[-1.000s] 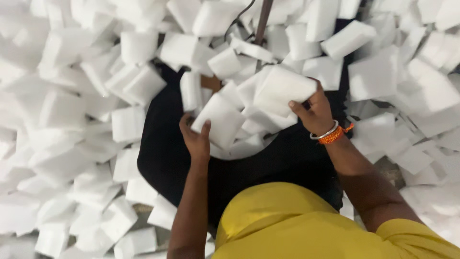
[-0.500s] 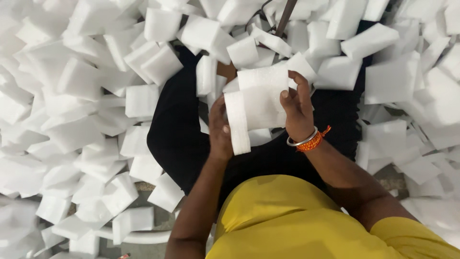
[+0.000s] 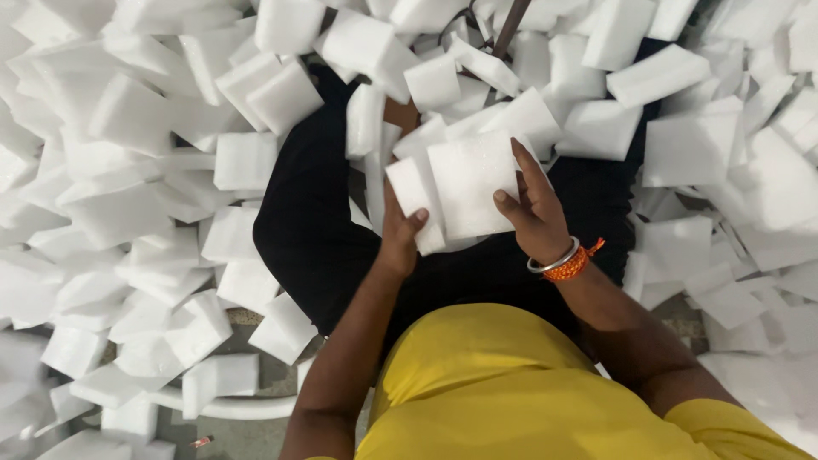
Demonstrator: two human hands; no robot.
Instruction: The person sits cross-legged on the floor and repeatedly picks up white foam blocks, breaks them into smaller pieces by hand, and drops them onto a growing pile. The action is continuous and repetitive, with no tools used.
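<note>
I see the left hand [image 3: 399, 238] and right hand [image 3: 532, 213] pinching white foam blocks [image 3: 456, 196] over the lap (loose blocks from nine to three o'clock); squaring edges would steady them.

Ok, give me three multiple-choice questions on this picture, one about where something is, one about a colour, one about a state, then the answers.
1. Where are the white foam blocks that both hands hold?
A. over the black-clad lap
B. on a shelf
C. inside a box

2. What colour is the shirt?
A. blue
B. yellow
C. red

3. How is the left hand?
A. flat on the floor
B. closed on the foam blocks
C. tucked behind the back

Answers:
1. A, the blocks are held up above the dark lap, with loose foam pieces piled all round.
2. B, the shirt at the bottom of the view is plain yellow.
3. B, its fingers wrap the left edge of the blocks, while the right hand steadies the other side.
</note>
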